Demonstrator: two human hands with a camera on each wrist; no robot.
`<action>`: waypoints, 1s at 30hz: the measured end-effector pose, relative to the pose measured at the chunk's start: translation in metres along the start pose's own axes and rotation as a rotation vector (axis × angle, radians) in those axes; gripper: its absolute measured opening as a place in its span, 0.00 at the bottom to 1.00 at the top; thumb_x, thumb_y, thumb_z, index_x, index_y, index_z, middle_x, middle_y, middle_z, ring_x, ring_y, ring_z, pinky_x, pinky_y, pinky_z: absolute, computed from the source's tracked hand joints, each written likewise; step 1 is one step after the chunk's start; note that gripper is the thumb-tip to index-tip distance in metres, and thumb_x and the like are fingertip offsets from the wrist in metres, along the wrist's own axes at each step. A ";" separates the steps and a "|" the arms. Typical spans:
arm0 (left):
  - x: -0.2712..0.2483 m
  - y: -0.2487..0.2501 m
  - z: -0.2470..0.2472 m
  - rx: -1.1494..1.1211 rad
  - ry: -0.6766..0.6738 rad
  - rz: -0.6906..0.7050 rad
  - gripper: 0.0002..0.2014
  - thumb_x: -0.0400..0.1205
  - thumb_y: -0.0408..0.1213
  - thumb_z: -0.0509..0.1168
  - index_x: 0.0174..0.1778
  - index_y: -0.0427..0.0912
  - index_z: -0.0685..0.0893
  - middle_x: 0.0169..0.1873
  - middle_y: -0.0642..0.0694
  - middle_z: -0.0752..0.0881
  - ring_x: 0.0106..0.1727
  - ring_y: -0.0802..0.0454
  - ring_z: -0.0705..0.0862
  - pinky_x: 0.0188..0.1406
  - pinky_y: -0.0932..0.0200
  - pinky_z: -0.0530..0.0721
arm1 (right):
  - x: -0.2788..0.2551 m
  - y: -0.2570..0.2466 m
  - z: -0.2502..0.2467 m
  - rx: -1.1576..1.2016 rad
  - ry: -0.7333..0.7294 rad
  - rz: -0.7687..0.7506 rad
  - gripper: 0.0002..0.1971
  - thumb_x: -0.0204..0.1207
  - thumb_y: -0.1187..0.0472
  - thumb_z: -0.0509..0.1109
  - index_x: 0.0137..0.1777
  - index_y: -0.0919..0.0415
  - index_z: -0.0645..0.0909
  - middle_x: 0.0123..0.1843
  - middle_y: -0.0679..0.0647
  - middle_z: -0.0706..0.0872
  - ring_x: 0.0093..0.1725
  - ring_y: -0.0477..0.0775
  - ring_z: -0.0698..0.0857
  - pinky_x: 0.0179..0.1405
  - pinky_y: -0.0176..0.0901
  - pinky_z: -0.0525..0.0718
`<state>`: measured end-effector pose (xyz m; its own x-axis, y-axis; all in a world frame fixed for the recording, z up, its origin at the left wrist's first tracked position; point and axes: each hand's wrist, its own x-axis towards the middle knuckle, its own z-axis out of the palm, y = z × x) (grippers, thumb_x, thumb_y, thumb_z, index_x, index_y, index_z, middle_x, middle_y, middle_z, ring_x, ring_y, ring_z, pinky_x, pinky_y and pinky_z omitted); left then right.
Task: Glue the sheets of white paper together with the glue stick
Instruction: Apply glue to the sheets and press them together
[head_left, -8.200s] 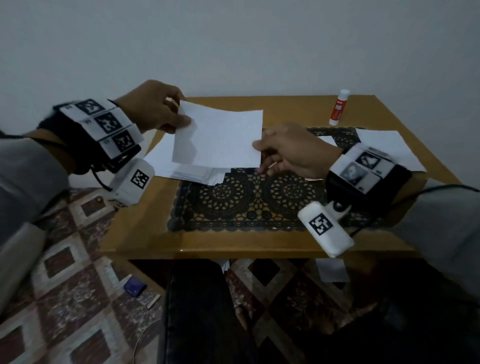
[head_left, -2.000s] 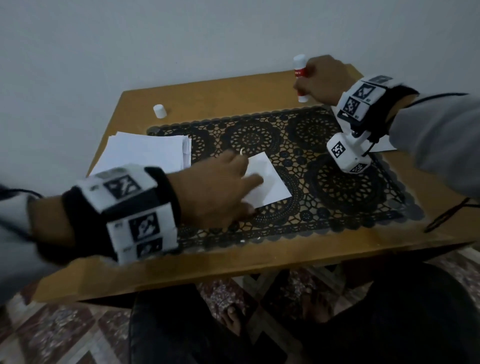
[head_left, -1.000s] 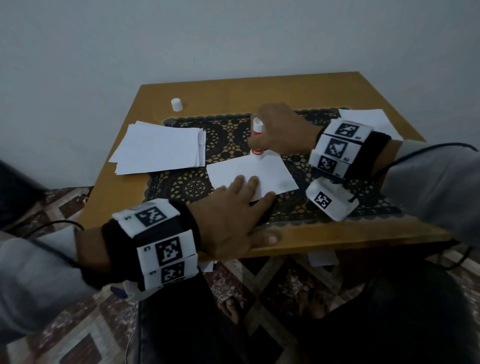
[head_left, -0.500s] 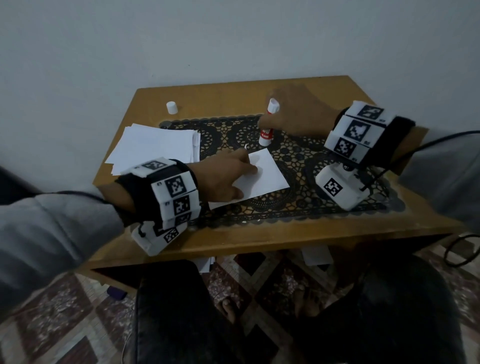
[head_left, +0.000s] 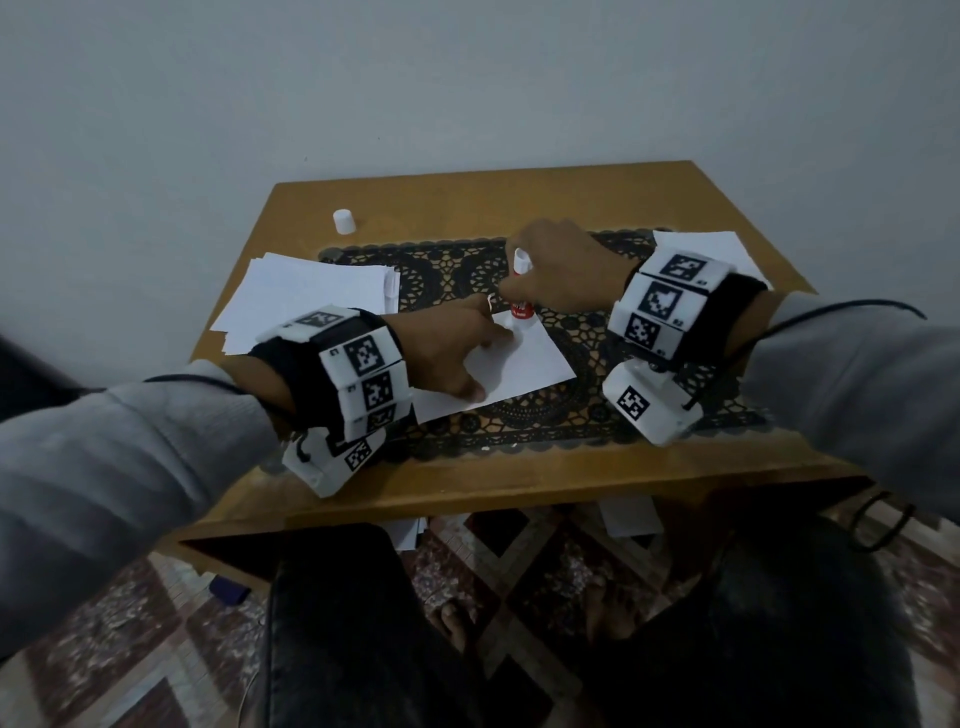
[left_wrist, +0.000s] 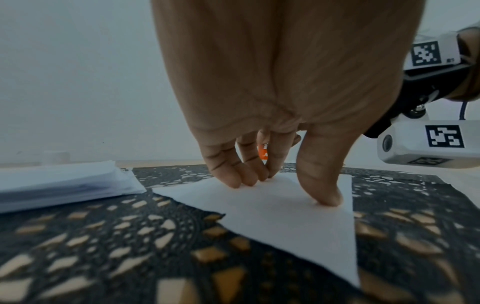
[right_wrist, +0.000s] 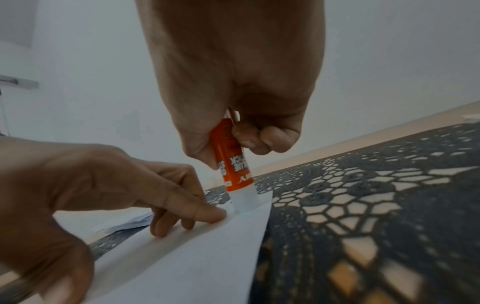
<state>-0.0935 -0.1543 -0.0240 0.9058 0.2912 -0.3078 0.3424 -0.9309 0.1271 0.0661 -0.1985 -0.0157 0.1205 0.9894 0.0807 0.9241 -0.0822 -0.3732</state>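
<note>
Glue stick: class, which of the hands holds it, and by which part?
The right hand grips the glue stick around the upper part of its orange barrel, tip down on the paper sheet. The left hand only presses the sheet flat.

This looks like a room in a home. A small wooden table (head_left: 467, 208) stands against a plain white wall (head_left: 467, 78), and a dark lace mat (head_left: 571, 426) covers its middle. Under the table a patterned carpet (head_left: 130, 623) with diamond shapes lies on the floor, and the person's bare feet (head_left: 457, 618) rest on it.
</note>
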 end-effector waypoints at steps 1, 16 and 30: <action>-0.001 -0.001 0.000 -0.011 0.007 0.002 0.34 0.78 0.42 0.72 0.79 0.40 0.67 0.67 0.39 0.69 0.66 0.45 0.70 0.51 0.67 0.66 | -0.002 0.000 0.000 0.003 -0.002 -0.001 0.12 0.71 0.58 0.72 0.34 0.66 0.77 0.32 0.60 0.79 0.30 0.54 0.73 0.26 0.43 0.66; 0.009 -0.001 0.001 0.032 0.109 -0.122 0.27 0.76 0.51 0.71 0.70 0.48 0.76 0.62 0.40 0.75 0.67 0.41 0.69 0.66 0.49 0.68 | -0.063 0.003 -0.003 -0.010 -0.015 -0.086 0.12 0.71 0.56 0.73 0.38 0.68 0.81 0.36 0.61 0.85 0.37 0.59 0.82 0.33 0.50 0.76; 0.015 -0.016 -0.017 -0.301 0.038 -0.320 0.15 0.74 0.41 0.76 0.45 0.37 0.79 0.40 0.41 0.79 0.38 0.48 0.74 0.29 0.60 0.68 | -0.069 0.030 -0.049 0.041 0.009 0.019 0.12 0.72 0.53 0.74 0.37 0.63 0.83 0.38 0.53 0.85 0.39 0.51 0.80 0.35 0.42 0.74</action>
<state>-0.0811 -0.1313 -0.0149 0.7489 0.5676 -0.3421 0.6595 -0.6885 0.3015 0.1030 -0.2748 0.0133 0.1413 0.9866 0.0812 0.9059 -0.0958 -0.4125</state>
